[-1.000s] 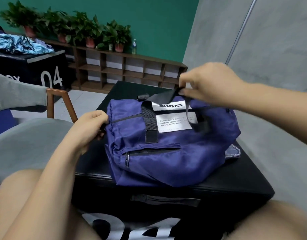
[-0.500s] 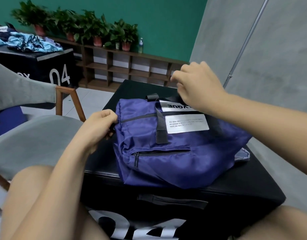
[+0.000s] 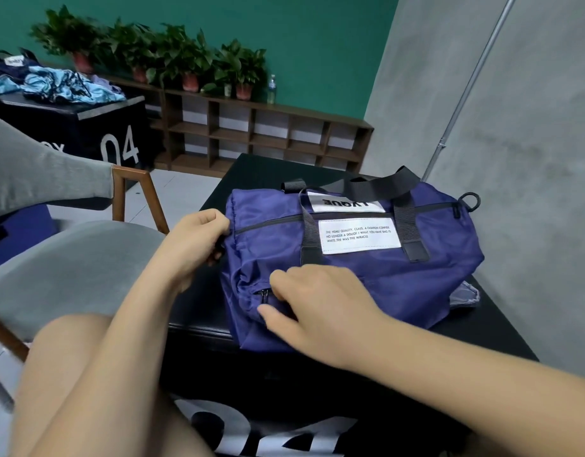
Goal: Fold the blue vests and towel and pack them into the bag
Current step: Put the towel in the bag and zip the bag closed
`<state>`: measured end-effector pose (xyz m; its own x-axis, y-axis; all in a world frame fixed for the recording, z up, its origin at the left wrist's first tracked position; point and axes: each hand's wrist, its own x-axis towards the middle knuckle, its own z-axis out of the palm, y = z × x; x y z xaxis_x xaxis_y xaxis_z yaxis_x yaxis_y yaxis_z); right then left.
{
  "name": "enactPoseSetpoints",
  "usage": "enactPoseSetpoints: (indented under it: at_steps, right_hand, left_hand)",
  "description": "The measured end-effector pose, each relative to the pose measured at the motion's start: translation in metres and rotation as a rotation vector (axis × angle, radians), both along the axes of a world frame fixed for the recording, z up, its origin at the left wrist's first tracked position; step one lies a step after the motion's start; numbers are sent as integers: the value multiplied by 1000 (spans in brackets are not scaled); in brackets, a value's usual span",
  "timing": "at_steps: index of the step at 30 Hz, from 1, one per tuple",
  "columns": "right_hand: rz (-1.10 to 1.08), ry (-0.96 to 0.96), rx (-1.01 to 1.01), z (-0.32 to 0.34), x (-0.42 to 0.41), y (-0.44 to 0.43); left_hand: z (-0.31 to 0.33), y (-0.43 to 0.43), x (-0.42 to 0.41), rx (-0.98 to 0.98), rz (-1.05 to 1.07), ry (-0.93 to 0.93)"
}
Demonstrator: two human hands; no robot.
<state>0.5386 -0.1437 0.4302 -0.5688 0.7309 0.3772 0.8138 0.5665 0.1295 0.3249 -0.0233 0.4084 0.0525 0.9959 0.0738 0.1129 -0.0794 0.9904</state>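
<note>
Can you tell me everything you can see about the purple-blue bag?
The bag is dark blue-purple, shiny like nylon, soft and crumpled. It has black strap handles, white labels with print, and closed zippers. It lies on a black box. The left hand grips its end; the right hand rests by a front zipper pull.

Bag on box, chair left.

Even, soft indoor light – bright enough, no hard shadows, only a faint sheen on the black box top. The wide-angle lens bends the wall pipe – and the lower left edge smears with motion blur.
</note>
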Motion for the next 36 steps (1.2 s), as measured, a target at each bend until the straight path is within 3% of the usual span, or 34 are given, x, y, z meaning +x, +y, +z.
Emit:
enactPoseSetpoints:
  at_steps: [7, 12, 14, 19, 31, 36]
  right_hand:
    - [-120, -92, 156, -18, -19, 1]
    - [-188, -45, 79, -22, -13, 0]
    - [-213, 9, -37, -15, -4, -3]
    - [-274, 109, -136, -1, 39, -12]
    - [-593, 303, 2, 18, 191, -13]
    - [-582, 408, -88, 22, 203, -22]
  left_hand:
    - [0, 0, 0, 6, -2, 21]
    - [0, -1, -1, -1, 11, 1]
    - [0, 0, -2, 1, 21, -4]
    - [2, -1, -4, 9, 40, 6]
    - [4, 3, -2, 10, 87, 13]
    - [3, -3, 2, 32, 151, 39]
